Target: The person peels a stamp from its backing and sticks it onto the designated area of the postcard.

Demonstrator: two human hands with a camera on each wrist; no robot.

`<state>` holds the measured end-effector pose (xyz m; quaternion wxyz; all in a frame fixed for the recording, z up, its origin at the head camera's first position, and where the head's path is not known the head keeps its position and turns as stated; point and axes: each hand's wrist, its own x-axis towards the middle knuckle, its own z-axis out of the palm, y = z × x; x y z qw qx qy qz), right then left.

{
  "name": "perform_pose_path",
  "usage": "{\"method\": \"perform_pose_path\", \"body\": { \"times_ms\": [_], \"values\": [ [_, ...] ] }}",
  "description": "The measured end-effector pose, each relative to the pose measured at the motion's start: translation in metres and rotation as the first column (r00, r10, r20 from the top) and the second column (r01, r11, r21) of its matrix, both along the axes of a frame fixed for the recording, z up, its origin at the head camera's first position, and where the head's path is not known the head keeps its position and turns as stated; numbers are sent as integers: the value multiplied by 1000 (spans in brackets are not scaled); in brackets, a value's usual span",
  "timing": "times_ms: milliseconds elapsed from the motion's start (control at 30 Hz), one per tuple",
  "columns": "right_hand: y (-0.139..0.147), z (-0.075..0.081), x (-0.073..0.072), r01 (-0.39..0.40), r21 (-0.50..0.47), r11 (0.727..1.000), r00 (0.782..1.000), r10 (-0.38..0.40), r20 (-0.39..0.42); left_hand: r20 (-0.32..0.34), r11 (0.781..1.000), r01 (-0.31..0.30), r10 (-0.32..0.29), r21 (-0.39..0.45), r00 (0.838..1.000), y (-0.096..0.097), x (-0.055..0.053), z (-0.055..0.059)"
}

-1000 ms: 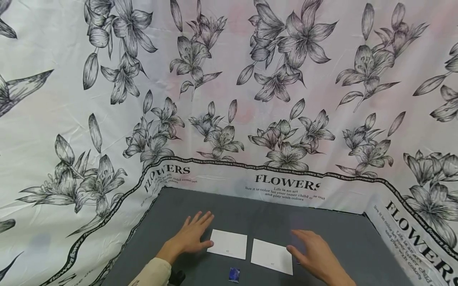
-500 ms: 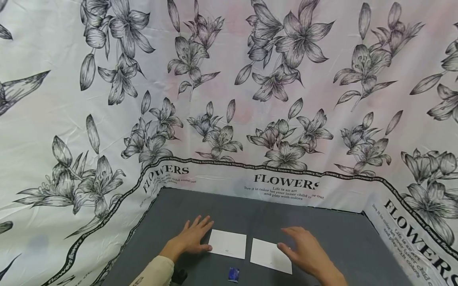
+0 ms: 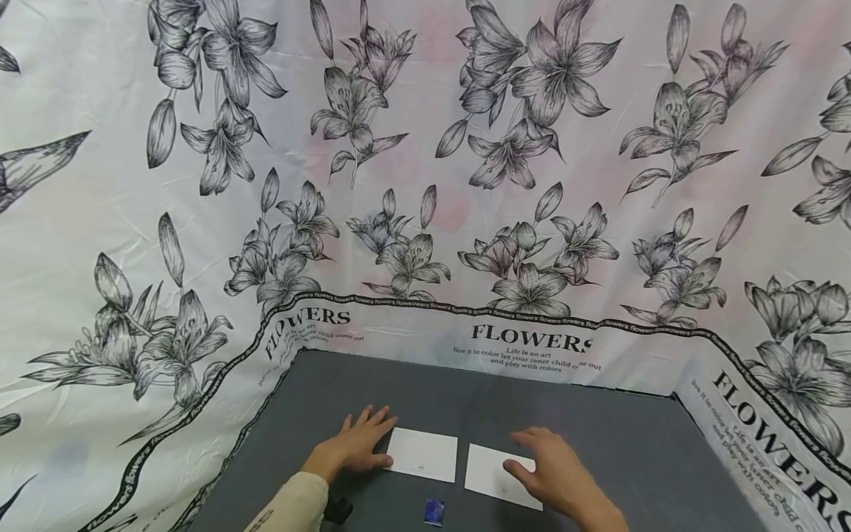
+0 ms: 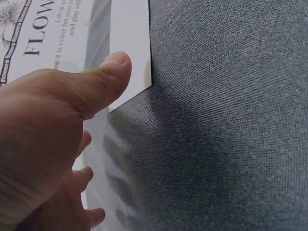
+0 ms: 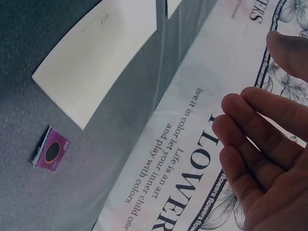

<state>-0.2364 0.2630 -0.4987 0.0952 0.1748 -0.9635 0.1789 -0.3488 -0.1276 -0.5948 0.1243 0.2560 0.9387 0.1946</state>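
Dark-grey fabric tabletop [image 3: 379, 384], white lily-print curtain [image 3: 399, 332] around. Left white rectangular card [image 3: 425, 454] and right white rectangular card [image 3: 488, 473] lie flat, long axes left-right. Left hand [image 3: 355, 445] spread wide beside left card; right hand [image 3: 555, 471] wide over right one.

The left hand [image 3: 355, 449] spreads its fingers [image 3: 376, 420] at the grey worktop [image 3: 425, 395]. Just right of them lies a white card [image 3: 427, 454], the left thumb tip at its near left corner; whether they touch cannot be told. Further right of those fingers, across a narrow gap, a second white card [image 3: 488, 471] lies partly hidden behind the right hand [image 3: 553, 473], whose fingers point up and left, thumb parted. Between both sets of fingers, nearer the person, lies a small blue packet [image 3: 434, 511]. A black object [image 3: 340, 510] sits nearer than the left fingers, beside a pale sleeve [image 3: 292, 502]. Beyond all the fingers hangs white cloth [image 3: 425, 44] printed with lilies and "FLOWERS".
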Motion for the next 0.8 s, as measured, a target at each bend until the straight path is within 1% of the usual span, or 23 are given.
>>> {"method": "perform_pose_path", "body": {
  "times_ms": [100,167,233,367,533,600,633,700,800],
  "values": [
    [-3,-3,-2,-15,0,1000,1000,15,19,-6,1000,-3,3,-8,1000,-3,-12,-20],
    [-6,-6,-3,-30,0,1000,999,30,21,6,1000,-14,14,-13,1000,-3,-15,-26],
    [-8,-9,-3,-52,2,999,999,52,12,11,1000,-20,21,-16,1000,-4,-16,-29],
    [-12,-14,-3,-102,9,995,994,102,-25,28,1000,-31,31,-7,999,-2,-11,-24],
    [-19,-17,-4,-136,10,991,990,137,-42,36,1000,-26,26,-13,999,1,1,-7],
    [-22,-18,-5,-148,8,989,988,149,-43,32,1000,-26,26,-17,999,1,2,-5],
    [-24,-19,-5,-155,5,988,987,155,-38,30,1000,-25,25,-20,999,1,2,-6],
    [-28,-20,-7,-169,3,986,985,169,-29,26,999,-29,30,-18,999,-1,-3,-13],
    [-35,-24,-8,-190,-2,982,982,190,-16,8,1000,-23,23,-12,1000,-4,-11,-29]
  ]
}}
